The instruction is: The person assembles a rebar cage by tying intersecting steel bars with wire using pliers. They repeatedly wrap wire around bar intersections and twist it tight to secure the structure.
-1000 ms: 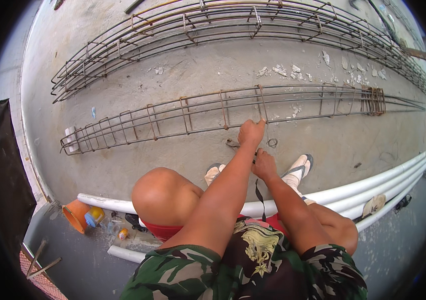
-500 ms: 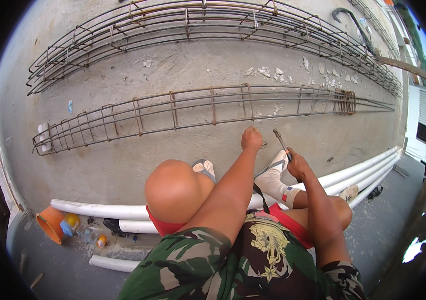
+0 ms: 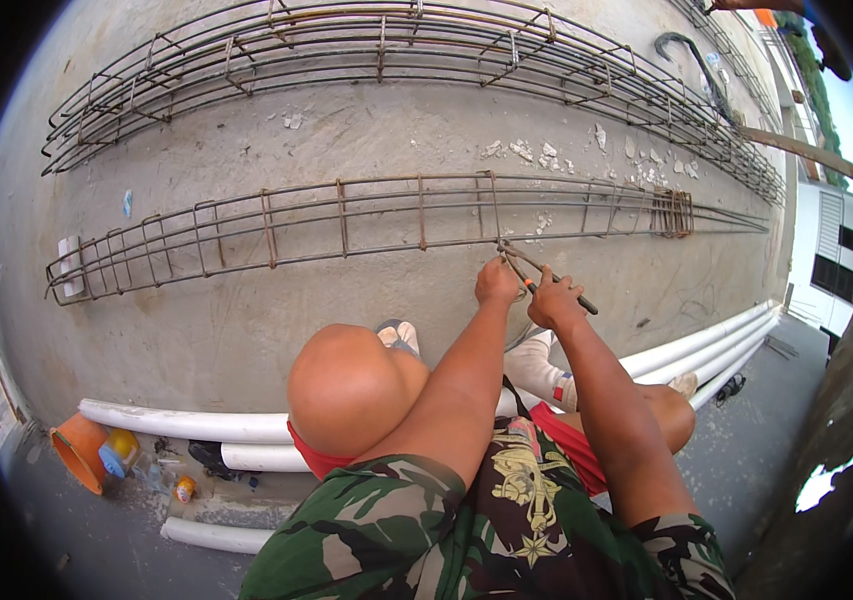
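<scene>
My right hand (image 3: pixel 554 300) is wrapped around the dark handles of pincers (image 3: pixel 520 253). Their jaws touch the lower near bar of a long rebar cage (image 3: pixel 343 215), where a crosswise stirrup meets it. Close by on the left, my left hand (image 3: pixel 496 282) is closed just below that bar. A small loop of thin tie wire (image 3: pixel 520 294) shows at its palm side; the rest of the wire is hidden by the fingers. The cage lies on the concrete, with stirrups spaced along it and several bunched near its right end.
Larger rebar cages (image 3: pixel 382 45) lie beyond, with broken plaster chips (image 3: pixel 549 155) between. White pipes (image 3: pixel 186 420) run along the near edge. At lower left are an orange bucket (image 3: pixel 81 452) and small litter. A wooden pole (image 3: pixel 816 152) juts in at the right.
My right hand has moved up and left, bringing the pincers' jaws onto the bar beside my left hand. The view has shifted slightly. A dark shape has entered at the top right.
</scene>
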Tool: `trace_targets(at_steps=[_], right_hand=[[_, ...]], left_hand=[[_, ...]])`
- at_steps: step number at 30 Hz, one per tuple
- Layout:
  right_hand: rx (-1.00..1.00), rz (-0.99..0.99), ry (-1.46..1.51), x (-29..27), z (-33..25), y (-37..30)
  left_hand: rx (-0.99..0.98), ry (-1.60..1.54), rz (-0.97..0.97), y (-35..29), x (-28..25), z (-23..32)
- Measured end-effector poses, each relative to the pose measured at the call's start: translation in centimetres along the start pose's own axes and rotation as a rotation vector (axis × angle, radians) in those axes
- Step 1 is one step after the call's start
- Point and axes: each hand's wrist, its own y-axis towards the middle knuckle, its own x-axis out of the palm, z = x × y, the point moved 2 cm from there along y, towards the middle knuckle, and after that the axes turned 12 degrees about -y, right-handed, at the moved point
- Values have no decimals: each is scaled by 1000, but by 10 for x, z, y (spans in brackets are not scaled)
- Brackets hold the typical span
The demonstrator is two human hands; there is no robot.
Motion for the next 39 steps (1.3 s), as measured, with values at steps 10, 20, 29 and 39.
trace_targets(at_steps=[10, 20, 29, 39], right_hand=[[-31, 170, -181, -10, 1, -10], [-14, 444, -279, -7, 4, -16], [-74, 606, -405, -8, 7, -5], [-7, 476, -671, -13, -11, -18]], left_hand=[[19, 8, -1, -2, -2, 5], [23, 76, -15, 0, -5, 1], [58, 75, -22, -2, -6, 2], [82, -5, -28, 9, 0, -10]])
